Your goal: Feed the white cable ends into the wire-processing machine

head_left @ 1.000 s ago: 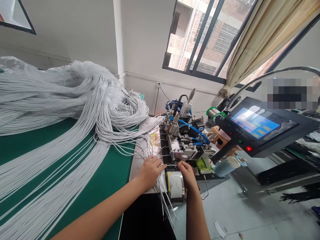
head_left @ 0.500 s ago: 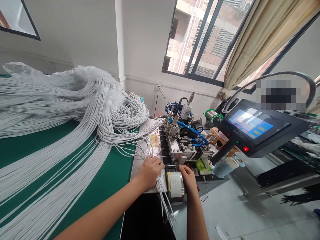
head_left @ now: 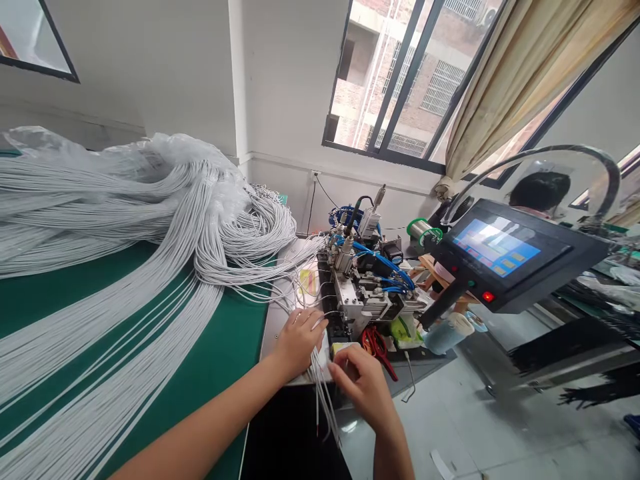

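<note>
My left hand point(head_left: 299, 341) is closed around several white cables point(head_left: 323, 393), whose loose ends hang down over the table's front edge. My right hand point(head_left: 361, 381) is in front of the machine, its fingers bent and the thumb apart from the index finger; nothing shows between them. It partly hides a round, yellow-and-white labelled roll point(head_left: 345, 347). Just beyond both hands stands the wire-processing machine point(head_left: 350, 293), with metal blocks and blue air tubes. More white cables run across its metal plate point(head_left: 274, 330) from the left.
Large bundles of white cable point(head_left: 200, 220), partly in clear plastic, lie on the green table point(head_left: 240, 340). To the right are red-handled pliers point(head_left: 379, 350), a green packet point(head_left: 406, 332), a touchscreen panel point(head_left: 500, 247) and a green-rimmed wire spool point(head_left: 425, 231). Behind the panel, a person's head point(head_left: 543, 190) shows.
My right hand has pulled back from the machine's front, down and towards the held cables, and its pinch has opened. The cable stretched between my hands has gone. The red-handled pliers are now uncovered.
</note>
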`<act>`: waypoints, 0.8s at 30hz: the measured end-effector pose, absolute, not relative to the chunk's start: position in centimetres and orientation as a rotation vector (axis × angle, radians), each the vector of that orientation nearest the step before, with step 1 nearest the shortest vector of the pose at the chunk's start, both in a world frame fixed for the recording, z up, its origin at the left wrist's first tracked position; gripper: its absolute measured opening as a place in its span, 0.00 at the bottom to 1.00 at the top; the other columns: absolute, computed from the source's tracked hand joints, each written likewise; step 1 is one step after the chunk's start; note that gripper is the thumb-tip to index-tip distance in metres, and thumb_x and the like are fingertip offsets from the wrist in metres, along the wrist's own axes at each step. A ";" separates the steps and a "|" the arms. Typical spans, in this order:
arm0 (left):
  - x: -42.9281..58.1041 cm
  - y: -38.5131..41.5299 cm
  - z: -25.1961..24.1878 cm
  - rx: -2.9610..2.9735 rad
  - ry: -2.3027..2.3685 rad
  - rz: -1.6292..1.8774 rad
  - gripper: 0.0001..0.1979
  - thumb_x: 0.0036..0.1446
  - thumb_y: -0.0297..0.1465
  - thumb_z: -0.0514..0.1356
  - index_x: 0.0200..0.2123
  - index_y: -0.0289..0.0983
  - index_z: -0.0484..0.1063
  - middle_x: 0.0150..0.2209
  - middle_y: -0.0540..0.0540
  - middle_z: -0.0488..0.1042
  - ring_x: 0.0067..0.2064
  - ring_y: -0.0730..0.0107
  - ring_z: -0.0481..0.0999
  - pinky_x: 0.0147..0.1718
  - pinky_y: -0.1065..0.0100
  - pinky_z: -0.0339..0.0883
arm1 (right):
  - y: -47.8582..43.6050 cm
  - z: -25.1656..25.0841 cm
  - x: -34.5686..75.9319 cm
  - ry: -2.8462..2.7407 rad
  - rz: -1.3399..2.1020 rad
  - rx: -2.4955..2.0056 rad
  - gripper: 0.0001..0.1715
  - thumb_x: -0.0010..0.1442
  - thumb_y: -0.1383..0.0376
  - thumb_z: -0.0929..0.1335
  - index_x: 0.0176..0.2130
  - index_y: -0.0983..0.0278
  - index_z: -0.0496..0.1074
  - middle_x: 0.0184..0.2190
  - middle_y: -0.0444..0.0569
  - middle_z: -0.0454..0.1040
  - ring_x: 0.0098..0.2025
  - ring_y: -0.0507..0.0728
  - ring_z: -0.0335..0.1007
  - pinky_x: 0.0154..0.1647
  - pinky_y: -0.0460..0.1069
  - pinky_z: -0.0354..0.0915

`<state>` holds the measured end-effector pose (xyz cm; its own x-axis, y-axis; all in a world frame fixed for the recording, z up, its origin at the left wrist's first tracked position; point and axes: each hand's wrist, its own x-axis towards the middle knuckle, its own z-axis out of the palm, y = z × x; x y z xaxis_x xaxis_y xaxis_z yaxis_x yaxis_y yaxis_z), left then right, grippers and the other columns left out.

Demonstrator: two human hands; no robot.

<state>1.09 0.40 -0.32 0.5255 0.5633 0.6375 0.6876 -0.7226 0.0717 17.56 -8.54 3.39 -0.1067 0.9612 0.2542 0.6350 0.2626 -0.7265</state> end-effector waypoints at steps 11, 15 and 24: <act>0.9 0.6 -0.3 -2.610 -0.966 -1.039 0.08 0.60 0.26 0.55 0.42 0.39 0.72 0.38 0.47 0.75 0.47 0.63 0.70 0.51 0.56 0.53 | -8.2 2.7 16.2 -1.802 0.401 -1.532 0.10 0.63 0.65 0.63 0.29 0.63 0.68 0.28 0.45 0.70 0.30 0.54 0.64 0.31 0.47 0.57; 0.8 0.3 0.0 -2.599 -0.895 -1.074 0.11 0.60 0.25 0.54 0.46 0.39 0.71 0.37 0.47 0.75 0.46 0.64 0.71 0.53 0.55 0.50 | -7.4 2.4 17.9 -1.661 0.331 -1.549 0.12 0.64 0.61 0.63 0.31 0.63 0.69 0.28 0.46 0.70 0.29 0.54 0.64 0.30 0.47 0.57; 0.8 0.2 0.1 -2.413 -0.940 -1.191 0.08 0.62 0.25 0.55 0.38 0.40 0.73 0.32 0.51 0.76 0.43 0.66 0.72 0.53 0.55 0.49 | -5.0 2.1 18.9 -1.530 0.250 -1.447 0.14 0.64 0.58 0.62 0.32 0.64 0.69 0.29 0.47 0.70 0.30 0.55 0.64 0.32 0.48 0.60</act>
<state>0.84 0.19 0.14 0.4451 0.4268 0.7872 0.6667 -0.7448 0.0269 18.95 -5.00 2.13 0.1860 0.8500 0.4928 0.6491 0.2702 -0.7111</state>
